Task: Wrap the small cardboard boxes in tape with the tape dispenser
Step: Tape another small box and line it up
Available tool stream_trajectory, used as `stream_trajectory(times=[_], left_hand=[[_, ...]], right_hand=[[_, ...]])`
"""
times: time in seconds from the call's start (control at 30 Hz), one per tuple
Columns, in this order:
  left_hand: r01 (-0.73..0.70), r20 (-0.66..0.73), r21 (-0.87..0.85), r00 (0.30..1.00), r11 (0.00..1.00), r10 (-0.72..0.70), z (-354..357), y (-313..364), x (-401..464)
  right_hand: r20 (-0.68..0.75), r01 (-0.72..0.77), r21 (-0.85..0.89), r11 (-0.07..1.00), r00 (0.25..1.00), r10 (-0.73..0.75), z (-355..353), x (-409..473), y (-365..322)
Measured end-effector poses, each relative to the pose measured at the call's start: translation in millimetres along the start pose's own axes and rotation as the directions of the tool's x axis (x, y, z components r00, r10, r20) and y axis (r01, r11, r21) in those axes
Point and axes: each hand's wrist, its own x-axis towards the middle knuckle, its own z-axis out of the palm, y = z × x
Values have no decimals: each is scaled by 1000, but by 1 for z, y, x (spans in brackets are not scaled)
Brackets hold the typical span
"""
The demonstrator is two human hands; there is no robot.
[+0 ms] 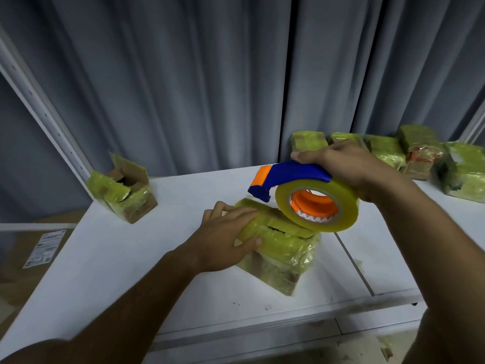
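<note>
1. Hands worked over a white counter [131, 258] in front of a grey curtain [183, 74].
2. The left hand [225, 237] lay palm down on the near-left end of a small box [278, 248] already covered in yellowish tape; its fingers [236, 210] were spread flat over the top, the thumb pressed against the near edge, so the grip was open and only pinning the box down.
3. The left forearm reached in from the lower left, rising across the counter's front edge.
4. The right hand [349, 166] was closed around the blue handle of the tape dispenser [296, 179], fingers curled over the top, wrist bent downward.
5. The right arm came in from the lower right corner, elbow low, forearm angled up and leftward.
6. The dispenser's tape roll [317, 206] tilted toward the camera, its lower edge touching the far-right part of the box top; the orange-and-blue nose pointed left, just above the box.
7. The box sat near the middle of the counter, tilted diagonally.
8. An opened taped box [123, 190] stood well apart at the far-left corner.
9. Several more wrapped boxes [388, 151] were clustered at the far right, against the curtain.
</note>
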Motion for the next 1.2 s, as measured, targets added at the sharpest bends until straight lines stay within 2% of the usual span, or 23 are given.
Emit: stream_trajectory(times=[0.13, 0.3, 0.33, 0.4, 0.47, 0.57, 0.67, 0.8, 1.0, 1.1, 1.2], left_hand=[[-29, -126, -17, 992, 999, 26, 11, 6, -5], [62, -181, -284, 977, 957, -117, 15, 7, -1], [98, -151, -359, 975, 928, -162, 10, 2, 1], [177, -12, -559, 975, 810, -222, -3, -8, 4], [205, 81, -665, 976, 718, -204, -7, -12, 5], [208, 82, -709, 974, 674, -213, -6, -11, 9], [236, 90, -787, 958, 570, -272, -6, -14, 13], [242, 95, -784, 957, 571, -275, -10, -12, 12], [275, 162, -813, 954, 512, -254, -7, -13, 15], [293, 200, -841, 949, 454, -243, -9, -15, 14], [295, 211, -888, 943, 351, -258, -9, -17, 15]], right_hand=[[-3, 15, -110, 994, 1000, -15, -6, -2, -11], [17, 21, -171, 985, 1000, -19, -1, -3, -19], [23, 22, -183, 983, 1000, -19, 2, -2, -19], [35, 23, -194, 981, 999, -16, 4, 0, -17], [42, 28, -205, 978, 999, -20, 3, 1, -17], [51, 43, -249, 968, 998, -31, 6, 4, -19], [81, 90, -320, 943, 994, -68, 13, 8, -20], [112, 137, -361, 923, 988, -103, 16, 10, -24], [159, 148, -358, 922, 983, -96, 29, 14, -28], [169, 146, -382, 913, 982, -86, 34, 15, -28], [163, 134, -397, 908, 984, -74, 35, 16, -27]])
